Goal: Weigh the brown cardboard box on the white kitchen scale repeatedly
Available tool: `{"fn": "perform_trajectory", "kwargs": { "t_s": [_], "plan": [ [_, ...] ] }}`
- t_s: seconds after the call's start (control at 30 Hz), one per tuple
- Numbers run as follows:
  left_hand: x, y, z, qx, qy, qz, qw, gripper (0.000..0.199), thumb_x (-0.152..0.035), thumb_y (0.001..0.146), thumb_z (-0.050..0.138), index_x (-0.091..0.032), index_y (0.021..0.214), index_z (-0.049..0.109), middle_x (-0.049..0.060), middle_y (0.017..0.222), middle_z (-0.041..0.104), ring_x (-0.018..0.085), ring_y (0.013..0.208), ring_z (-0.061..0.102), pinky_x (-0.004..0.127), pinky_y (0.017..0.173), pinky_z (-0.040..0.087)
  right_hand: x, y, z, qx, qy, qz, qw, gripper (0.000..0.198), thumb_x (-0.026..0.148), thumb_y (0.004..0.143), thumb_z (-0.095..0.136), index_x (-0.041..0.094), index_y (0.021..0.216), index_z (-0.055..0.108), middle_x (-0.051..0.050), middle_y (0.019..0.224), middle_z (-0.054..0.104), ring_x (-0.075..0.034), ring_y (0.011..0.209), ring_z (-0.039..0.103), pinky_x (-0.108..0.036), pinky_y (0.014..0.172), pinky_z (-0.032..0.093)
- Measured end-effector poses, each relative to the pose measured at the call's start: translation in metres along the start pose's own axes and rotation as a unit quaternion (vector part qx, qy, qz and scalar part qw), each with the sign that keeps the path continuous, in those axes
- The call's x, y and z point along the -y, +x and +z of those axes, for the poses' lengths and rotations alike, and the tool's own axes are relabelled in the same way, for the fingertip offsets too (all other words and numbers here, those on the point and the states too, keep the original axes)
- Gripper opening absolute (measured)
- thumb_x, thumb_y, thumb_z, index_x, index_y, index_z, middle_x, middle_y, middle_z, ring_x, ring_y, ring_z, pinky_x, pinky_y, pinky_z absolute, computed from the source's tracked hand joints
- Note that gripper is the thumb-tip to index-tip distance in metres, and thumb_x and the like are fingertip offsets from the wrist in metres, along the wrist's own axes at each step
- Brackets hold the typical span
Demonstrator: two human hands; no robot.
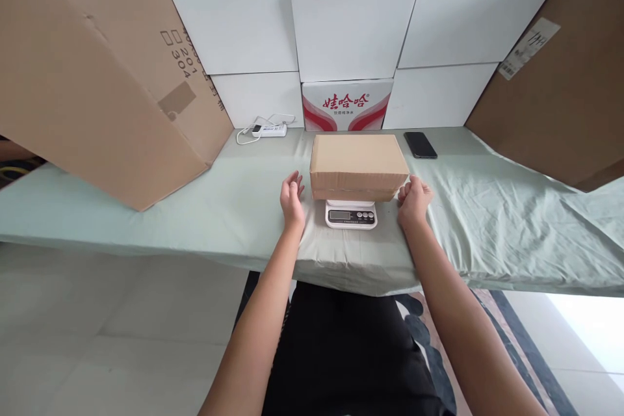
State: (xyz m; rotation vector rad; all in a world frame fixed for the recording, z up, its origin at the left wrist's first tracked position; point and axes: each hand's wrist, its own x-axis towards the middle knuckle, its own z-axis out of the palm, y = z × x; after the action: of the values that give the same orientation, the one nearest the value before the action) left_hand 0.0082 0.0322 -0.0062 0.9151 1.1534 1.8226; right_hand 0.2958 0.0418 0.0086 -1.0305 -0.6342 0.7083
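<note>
Atop white plastic scale (351, 225), let oblong tan cardboard box (359, 168) settle hands-off, yr L hand (292, 201) spread & empty, R hand (414, 200) curled, grip unclear.

I see a tan box (358, 155), white scale (351, 226) with black panel (354, 215), pale green tablecloth (511, 221), black phone (420, 145), white carton (347, 106) with red swooshes, white power strip (272, 131).

There is one small carton (359, 168), one scale (351, 216), one phone (420, 145).
</note>
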Motion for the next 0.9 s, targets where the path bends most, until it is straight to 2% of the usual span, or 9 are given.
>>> {"fn": "perform_trajectory", "kwargs": {
  "t_s": [0.13,0.23,0.33,0.5,0.57,0.63,0.7,0.8,0.9],
  "plan": [
    [-0.004,0.006,0.002,-0.063,-0.01,-0.029,0.998,0.049,-0.067,0.091,0.058,-0.022,0.106,0.069,0.014,0.11,0.081,0.025,0.101,0.081,0.035,0.081,0.062,-0.002,0.001,0.002,0.024,-0.002,0.001,1.0,0.069,0.043,0.084,0.083,0.026,0.06,0.021,0.012,0.053,0.019,-0.005,0.049,0.018,-0.024,0.045,0.018],
    [-0.012,0.005,0.001,-0.089,-0.007,-0.018,0.996,0.043,-0.066,0.089,0.061,-0.024,0.081,0.061,0.001,0.074,0.061,0.015,0.068,0.061,0.027,0.059,0.045,0.004,0.0,0.004,0.036,0.004,-0.009,0.999,0.073,0.044,0.082,0.085,0.026,0.06,0.018,0.012,0.056,0.015,-0.004,0.051,0.017,-0.024,0.047,0.018],
    [-0.025,-0.008,-0.013,-0.087,0.011,0.039,0.995,0.054,-0.061,0.09,0.068,-0.027,0.064,0.036,-0.007,0.062,0.032,0.01,0.056,0.032,0.025,0.054,0.028,0.021,-0.012,-0.003,0.062,0.014,-0.026,0.998,0.079,0.048,0.08,0.088,0.025,0.059,0.016,0.012,0.058,0.011,-0.004,0.052,0.014,-0.025,0.049,0.018],
    [-0.043,-0.08,-0.054,0.027,0.134,0.094,0.986,0.072,-0.06,0.092,0.074,-0.024,0.057,0.023,-0.006,0.059,0.015,0.011,0.057,0.017,0.032,0.056,0.015,0.066,-0.09,-0.038,0.207,-0.018,0.006,0.978,0.083,0.059,0.083,0.092,0.023,0.049,0.026,0.009,0.052,0.019,-0.007,0.052,0.019,-0.029,0.052,0.021],
    [-0.05,-0.122,-0.06,0.058,0.12,0.061,0.989,0.073,-0.064,0.089,0.075,-0.024,0.054,0.025,-0.005,0.055,0.017,0.013,0.055,0.017,0.034,0.056,0.017,0.073,-0.141,-0.043,0.374,-0.028,0.061,0.925,0.078,0.066,0.085,0.09,0.022,0.05,0.035,0.007,0.051,0.031,-0.007,0.052,0.025,-0.029,0.052,0.023],
    [-0.062,-0.162,-0.058,0.082,0.076,-0.012,0.994,0.074,-0.069,0.089,0.071,-0.024,0.052,0.025,-0.004,0.053,0.016,0.014,0.053,0.018,0.036,0.056,0.021,0.067,-0.19,-0.037,0.614,-0.018,0.155,0.774,0.084,0.067,0.081,0.094,0.022,0.049,0.029,0.009,0.051,0.026,-0.004,0.05,0.02,-0.029,0.051,0.017],
    [-0.075,-0.193,-0.056,0.16,0.061,-0.134,0.976,0.076,-0.073,0.087,0.07,-0.024,0.052,0.025,-0.003,0.054,0.019,0.016,0.054,0.023,0.037,0.055,0.026,0.052,-0.226,-0.027,0.739,-0.013,0.201,0.642,0.083,0.065,0.067,0.103,0.02,0.044,0.036,0.01,0.046,0.03,-0.003,0.047,0.026,-0.027,0.047,0.02],
    [-0.089,-0.217,-0.067,0.213,0.073,-0.264,0.938,0.073,-0.084,0.084,0.067,-0.025,0.054,0.037,0.001,0.058,0.034,0.02,0.057,0.035,0.039,0.054,0.034,0.034,-0.251,-0.017,0.751,-0.051,0.248,0.61,0.062,0.056,0.061,0.108,0.016,0.054,0.061,0.009,0.05,0.052,-0.004,0.048,0.045,-0.022,0.05,0.037],
    [-0.093,-0.223,-0.093,0.249,0.113,-0.209,0.939,0.066,-0.093,0.083,0.062,-0.03,0.065,0.057,0.006,0.071,0.059,0.025,0.063,0.053,0.044,0.057,0.046,0.038,-0.259,-0.016,0.782,-0.094,0.229,0.572,0.047,0.046,0.066,0.108,0.016,0.077,0.075,0.006,0.074,0.072,-0.009,0.069,0.066,-0.021,0.07,0.055]
  ]
}}
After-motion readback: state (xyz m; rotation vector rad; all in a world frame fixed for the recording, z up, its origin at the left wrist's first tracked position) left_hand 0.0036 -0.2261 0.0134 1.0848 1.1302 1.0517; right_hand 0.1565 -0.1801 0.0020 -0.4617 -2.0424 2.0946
